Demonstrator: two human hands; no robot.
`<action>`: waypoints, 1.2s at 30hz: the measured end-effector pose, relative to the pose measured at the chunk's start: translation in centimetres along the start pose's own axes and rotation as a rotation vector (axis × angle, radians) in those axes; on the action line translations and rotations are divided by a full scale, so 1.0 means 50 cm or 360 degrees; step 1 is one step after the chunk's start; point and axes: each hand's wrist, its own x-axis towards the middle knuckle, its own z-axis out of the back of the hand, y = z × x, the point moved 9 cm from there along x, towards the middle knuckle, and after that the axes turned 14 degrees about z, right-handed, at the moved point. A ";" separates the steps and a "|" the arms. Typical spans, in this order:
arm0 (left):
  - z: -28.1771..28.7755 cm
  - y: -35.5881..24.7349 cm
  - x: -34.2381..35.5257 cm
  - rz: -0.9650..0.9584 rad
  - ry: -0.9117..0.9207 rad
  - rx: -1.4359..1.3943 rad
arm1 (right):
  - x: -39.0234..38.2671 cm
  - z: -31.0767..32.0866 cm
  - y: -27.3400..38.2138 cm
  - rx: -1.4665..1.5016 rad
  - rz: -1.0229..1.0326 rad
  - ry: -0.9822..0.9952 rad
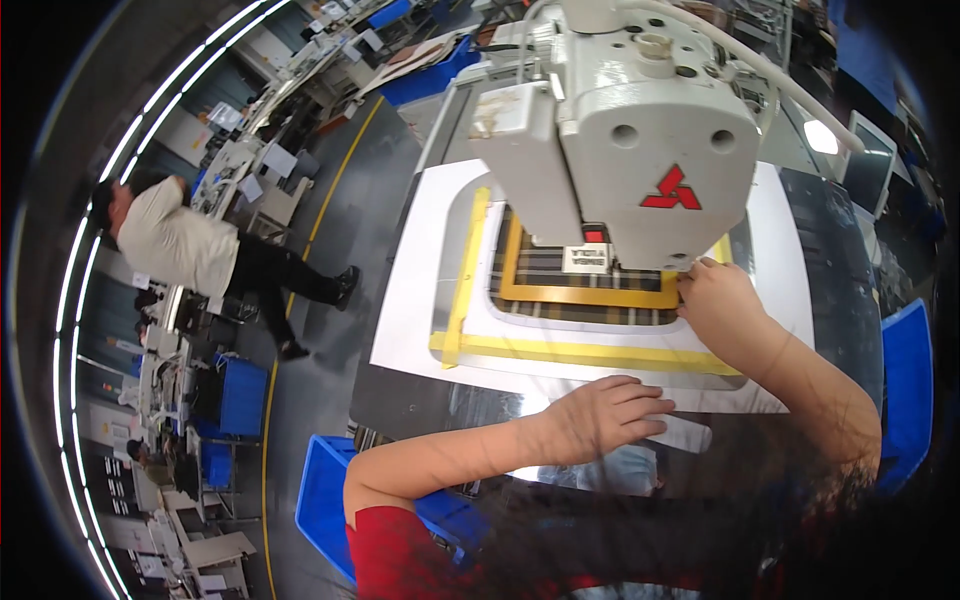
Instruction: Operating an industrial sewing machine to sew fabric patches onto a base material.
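Observation:
A white industrial sewing machine head [660,140] with a red emblem stands over the work. Beneath it, a yellow rectangular frame [590,294] lies on dark plaid fabric [640,316]. White sheet material [400,330] surrounds them, with a clear plate edged by yellow strips [560,347]. My right hand [722,305] is at the frame's right front corner, its fingers curled against the edge; the machine partly hides the fingertips' surroundings. My left hand [610,415] lies near the front edge of the table, palm down, fingers loosely stretched and holding nothing. The needle area is hidden behind the head.
Blue bins [325,500] stand low at my left and right. A monitor [870,160] is at the far right. On the left, a person [185,240] in a light top is in the aisle, beside rows of workbenches [180,350]. A hose [760,65] crosses above the machine.

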 end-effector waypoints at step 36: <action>0.167 0.053 0.080 0.0199 -0.0338 -0.0439 | -0.137 0.185 0.093 0.1019 -0.0126 -0.0822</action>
